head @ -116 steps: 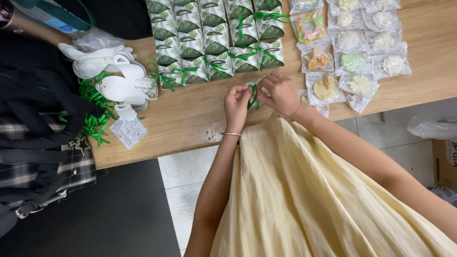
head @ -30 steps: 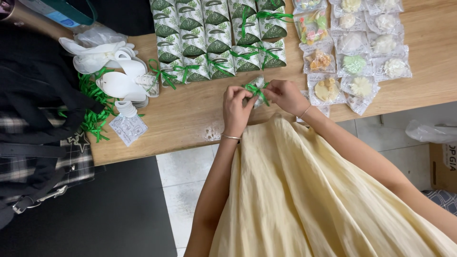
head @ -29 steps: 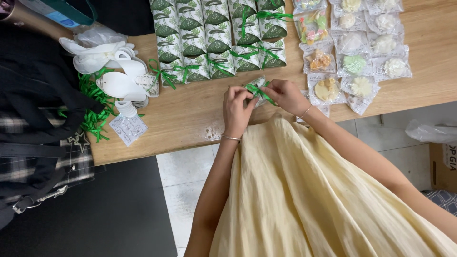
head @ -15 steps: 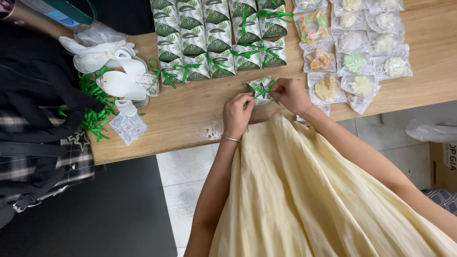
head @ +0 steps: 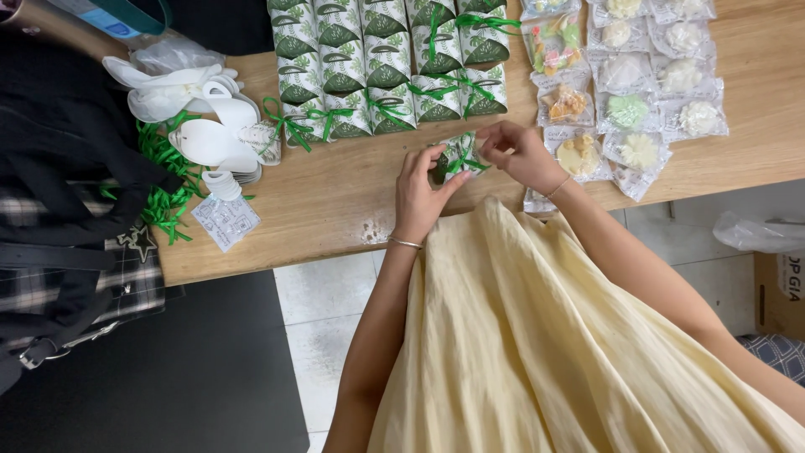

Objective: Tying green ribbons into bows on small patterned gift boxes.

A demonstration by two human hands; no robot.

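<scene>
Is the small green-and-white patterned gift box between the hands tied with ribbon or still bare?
Tied: a green ribbon crosses the small green-and-white patterned gift box, with the left hand and right hand on it.

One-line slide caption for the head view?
Both hands, left hand and right hand, hold a green-ribboned favour box on the wooden table.

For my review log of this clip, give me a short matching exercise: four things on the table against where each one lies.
Things:
1. small green box
2. clear sachets
3. white cut-outs
4. loose green ribbon

Places:
A. by the table's left edge
B. between left hand and right hand
C. right of the box rows
D. left of the box rows

Pairs: 1-B, 2-C, 3-D, 4-A
</scene>
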